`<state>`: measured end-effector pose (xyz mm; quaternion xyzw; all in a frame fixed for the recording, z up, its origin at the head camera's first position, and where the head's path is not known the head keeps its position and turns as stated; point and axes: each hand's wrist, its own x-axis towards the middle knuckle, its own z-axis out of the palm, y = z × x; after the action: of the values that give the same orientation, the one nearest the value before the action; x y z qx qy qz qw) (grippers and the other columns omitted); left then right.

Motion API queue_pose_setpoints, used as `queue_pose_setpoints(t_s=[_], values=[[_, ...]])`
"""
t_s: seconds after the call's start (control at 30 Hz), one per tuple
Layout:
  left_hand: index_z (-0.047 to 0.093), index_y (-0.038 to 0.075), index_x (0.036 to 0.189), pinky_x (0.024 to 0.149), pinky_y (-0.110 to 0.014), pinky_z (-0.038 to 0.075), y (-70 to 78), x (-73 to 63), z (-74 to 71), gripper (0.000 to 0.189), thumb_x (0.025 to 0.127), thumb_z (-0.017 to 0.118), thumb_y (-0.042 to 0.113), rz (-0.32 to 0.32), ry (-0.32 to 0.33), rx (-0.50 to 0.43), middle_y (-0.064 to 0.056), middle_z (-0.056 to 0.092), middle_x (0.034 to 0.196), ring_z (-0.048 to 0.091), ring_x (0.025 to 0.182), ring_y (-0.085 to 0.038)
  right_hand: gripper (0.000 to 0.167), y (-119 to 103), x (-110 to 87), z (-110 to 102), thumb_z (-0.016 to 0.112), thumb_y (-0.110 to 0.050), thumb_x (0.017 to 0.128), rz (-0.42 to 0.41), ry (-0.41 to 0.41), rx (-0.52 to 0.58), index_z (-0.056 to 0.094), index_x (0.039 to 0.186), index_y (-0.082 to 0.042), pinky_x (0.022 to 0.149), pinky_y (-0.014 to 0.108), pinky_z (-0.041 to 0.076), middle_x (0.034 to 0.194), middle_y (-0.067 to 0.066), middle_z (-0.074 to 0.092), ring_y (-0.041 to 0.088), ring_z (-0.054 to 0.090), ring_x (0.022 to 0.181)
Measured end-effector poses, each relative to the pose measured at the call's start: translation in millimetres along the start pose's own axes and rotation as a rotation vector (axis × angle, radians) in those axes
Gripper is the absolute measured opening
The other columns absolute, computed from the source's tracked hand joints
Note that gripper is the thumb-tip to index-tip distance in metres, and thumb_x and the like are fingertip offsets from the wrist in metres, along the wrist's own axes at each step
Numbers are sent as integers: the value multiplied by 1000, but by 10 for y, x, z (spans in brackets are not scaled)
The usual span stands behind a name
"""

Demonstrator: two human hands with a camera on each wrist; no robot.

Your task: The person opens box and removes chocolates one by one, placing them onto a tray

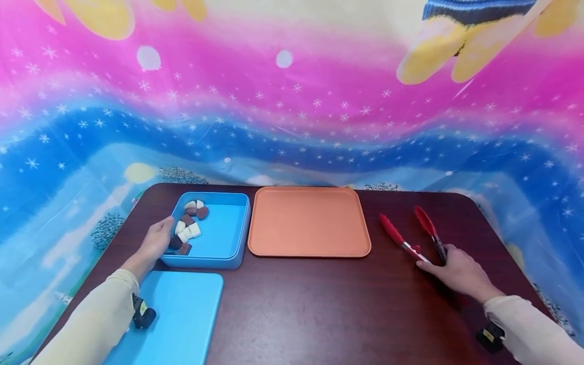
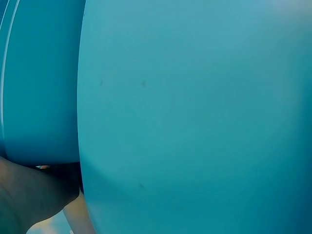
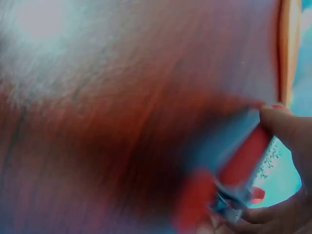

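Observation:
My left hand grips the left wall of a blue box in the head view. Along that side, inside the box, lie several small brown and white chunks, whose kind I cannot tell. On the right, my right hand holds a pair of red-tipped tongs. The tongs' arms are spread apart, with nothing between the tips, which point away from me. In the right wrist view the tongs' red handles are blurred, with thumb and fingers around them.
An orange tray lies just right of the box. A flat blue lid lies in front of the box, under my left forearm; it fills much of the left wrist view. All stand on a dark brown table, with a patterned cloth behind.

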<state>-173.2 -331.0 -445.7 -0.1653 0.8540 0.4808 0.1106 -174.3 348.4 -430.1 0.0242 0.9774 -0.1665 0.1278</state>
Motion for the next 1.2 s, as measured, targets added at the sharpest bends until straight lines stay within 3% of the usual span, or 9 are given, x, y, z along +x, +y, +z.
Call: queue_pose_setpoints(t_s=[0.17, 0.3, 0.53, 0.63, 0.83, 1.2], values=[[-3, 1, 161, 122, -71, 11, 0, -2, -2, 76, 108, 9, 54, 13, -7, 2, -28, -2, 168, 1, 154, -52, 70, 35, -35, -10, 59, -54, 98, -80, 121, 35, 45, 124, 9, 54, 33, 36, 80, 11, 53, 21, 49, 66], [-4, 1, 160, 124, -68, 10, -7, -26, -12, 73, 109, 8, 50, 12, -5, -9, -27, -3, 168, -1, 155, -51, 60, 10, -50, -11, 59, -54, 98, -106, 226, 65, 49, 119, 1, 50, 28, 30, 74, 4, 48, 14, 43, 60], [-5, 2, 161, 122, -70, 11, -11, -17, -11, 76, 107, 8, 55, -13, -4, -16, -26, -4, 168, 0, 155, -51, 68, -182, -134, -39, 67, -58, 91, -101, 301, 139, 60, 123, 1, 52, 26, 35, 75, 6, 59, 14, 48, 65], [-5, 3, 161, 122, -71, 11, -2, -8, -7, 77, 107, 9, 56, -14, -8, -21, -25, -4, 169, 0, 155, -51, 62, -312, -172, -36, 71, -57, 89, -123, 326, 160, 65, 115, -1, 50, 26, 34, 72, 5, 60, 12, 47, 61], [-4, 3, 161, 123, -69, 11, 1, -1, -3, 76, 107, 9, 56, -9, -4, -34, -25, -3, 169, -1, 155, -50, 67, -600, -201, -12, 75, -55, 87, -190, 328, 188, 63, 126, -2, 51, 25, 37, 79, 5, 68, 10, 50, 59], [-3, 3, 161, 122, -71, 11, 4, -8, -6, 77, 107, 11, 57, -3, 0, -20, -27, -2, 168, 1, 154, -52, 74, -1053, -189, 82, 75, -59, 84, -232, 202, 235, 58, 135, -8, 53, 27, 46, 86, 6, 65, 17, 52, 65]])
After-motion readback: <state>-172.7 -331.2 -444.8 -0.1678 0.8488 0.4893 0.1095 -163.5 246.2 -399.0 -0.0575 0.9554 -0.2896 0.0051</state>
